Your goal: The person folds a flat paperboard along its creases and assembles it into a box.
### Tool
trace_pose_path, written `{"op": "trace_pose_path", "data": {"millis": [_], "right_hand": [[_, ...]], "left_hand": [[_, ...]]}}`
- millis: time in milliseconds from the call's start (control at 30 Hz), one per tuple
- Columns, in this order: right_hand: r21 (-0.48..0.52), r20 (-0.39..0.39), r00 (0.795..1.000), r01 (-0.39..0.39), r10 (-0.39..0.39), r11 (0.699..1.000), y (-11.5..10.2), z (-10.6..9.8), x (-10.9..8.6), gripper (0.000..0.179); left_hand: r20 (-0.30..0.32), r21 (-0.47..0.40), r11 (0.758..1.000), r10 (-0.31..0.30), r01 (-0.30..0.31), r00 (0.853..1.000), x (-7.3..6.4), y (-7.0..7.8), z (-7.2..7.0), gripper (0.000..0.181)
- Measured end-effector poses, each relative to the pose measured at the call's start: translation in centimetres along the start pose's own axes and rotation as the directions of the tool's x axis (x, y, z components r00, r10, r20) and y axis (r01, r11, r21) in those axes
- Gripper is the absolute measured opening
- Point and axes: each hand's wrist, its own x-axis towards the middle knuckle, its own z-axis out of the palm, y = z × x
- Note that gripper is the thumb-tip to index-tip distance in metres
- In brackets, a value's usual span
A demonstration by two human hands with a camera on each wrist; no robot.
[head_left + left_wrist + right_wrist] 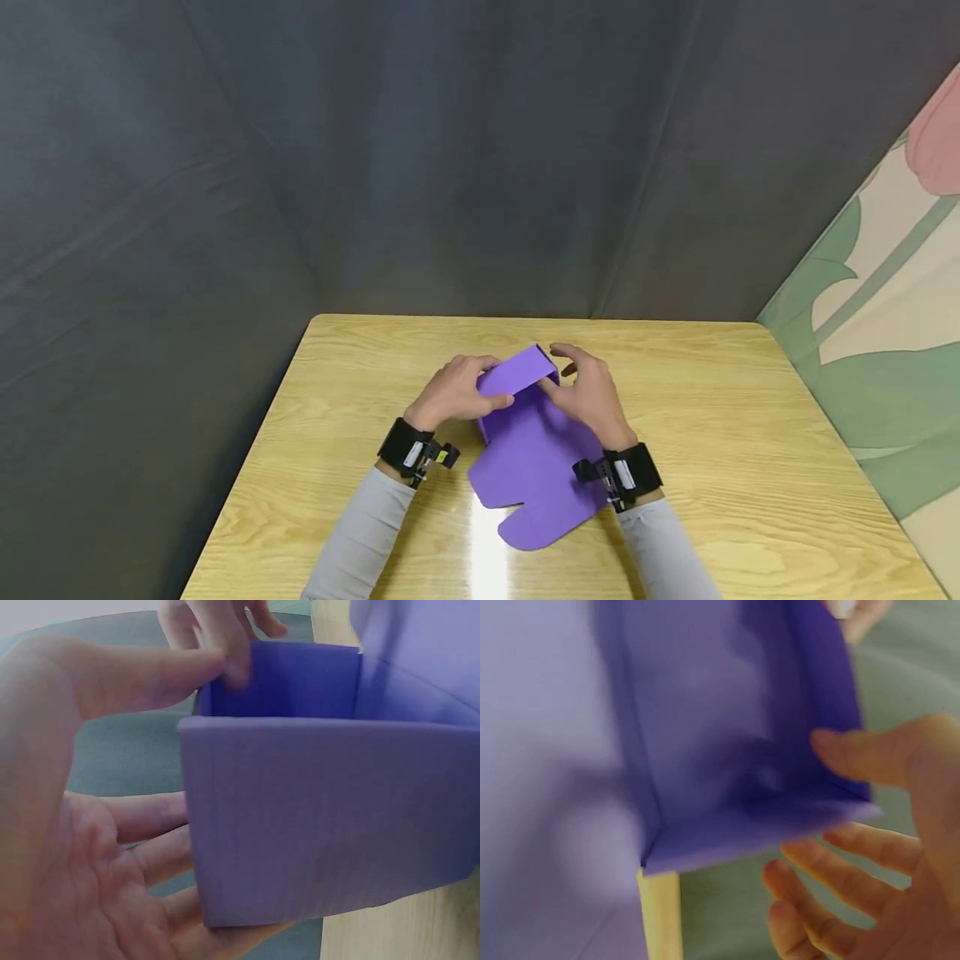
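Note:
A purple folding cardboard box (516,372) is tipped up over the table, its wide flap (536,467) spread toward me. At its left end my left hand (461,390) grips it, with the thumb along the near edge and the fingers behind. In the left wrist view, those fingers support the outer side of the box (322,817). My right hand (592,396) is at the box's right end. The right wrist view shows its thumb (862,755) touching the inside of a wall, while the other fingers are spread loosely outside the end panel (757,832).
Beneath everything is a light wood-grain table (360,367). A dark curtain (480,167) hangs behind and to the left of it. At the right side is a floral-patterned cloth (885,358).

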Motion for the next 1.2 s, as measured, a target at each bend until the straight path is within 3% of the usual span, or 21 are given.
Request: {"op": "trace_pose_path", "data": {"millis": [167,400,500,667,767,900,1000,1200], "right_hand": [[0.019,0.004,1.0,0.025,-0.025,1.0,-0.3,-1.6,-1.5,0.065],[-0.103,-0.124,0.991,0.038,-0.051,0.994,0.7,-2.3,-3.3,0.073],[-0.082,-0.151,0.988,-0.013,0.001,0.997,1.4,-2.3,-4.2,0.08],[0.047,-0.147,0.974,-0.167,0.172,0.985,2.4,-2.4,-5.4,0.086],[0.189,-0.105,0.95,-0.271,0.293,0.944,3.1,-2.4,-5.9,0.086],[0.355,-0.015,0.899,-0.405,0.438,0.843,3.6,-2.5,-6.4,0.088],[0.417,0.042,0.868,-0.466,0.495,0.781,3.6,-2.3,-6.9,0.087],[0.475,0.047,0.839,-0.496,0.541,0.727,3.0,-1.1,-7.8,0.065]], "left_hand": [[-0.078,-0.062,0.997,-0.049,0.044,0.996,-0.8,-1.0,0.0,0.063],[-0.173,-0.172,0.977,-0.158,0.128,0.972,-1.8,-2.3,-0.1,0.063],[-0.21,-0.219,0.966,-0.184,0.137,0.96,-2.0,-2.6,0.0,0.061],[-0.265,-0.284,0.95,-0.206,0.128,0.942,-2.2,-2.8,0.3,0.059],[-0.294,-0.311,0.942,-0.218,0.123,0.931,-2.3,-2.8,0.7,0.058],[-0.323,-0.348,0.929,-0.245,0.125,0.914,-2.4,-2.8,1.2,0.058],[-0.346,-0.38,0.916,-0.269,0.128,0.899,-2.4,-2.9,1.5,0.059],[-0.388,-0.443,0.89,-0.3,0.109,0.872,-2.9,-3.2,2.4,0.062]]}}
